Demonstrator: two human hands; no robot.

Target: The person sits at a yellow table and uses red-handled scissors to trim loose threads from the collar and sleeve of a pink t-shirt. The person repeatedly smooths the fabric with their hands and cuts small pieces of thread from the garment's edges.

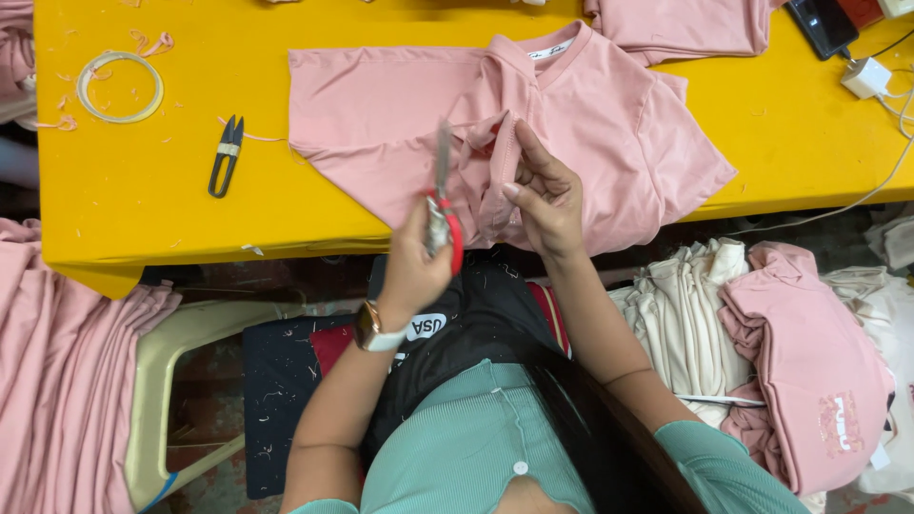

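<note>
Head view: left hand (414,262) grips one red-handled thread snip (444,221); right hand (545,195) pinches one pink shirt (590,124)

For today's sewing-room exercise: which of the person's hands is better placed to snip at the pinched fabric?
Left. The left hand holds the red-handled snips raised beside the fold of the pink shirt, which the right hand is busy pinching.

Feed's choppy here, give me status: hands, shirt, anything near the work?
Left hand gripping red-handled snips, blades up. Right hand pinching fold of pink shirt on yellow table. Black snips lie left, apart.
</note>
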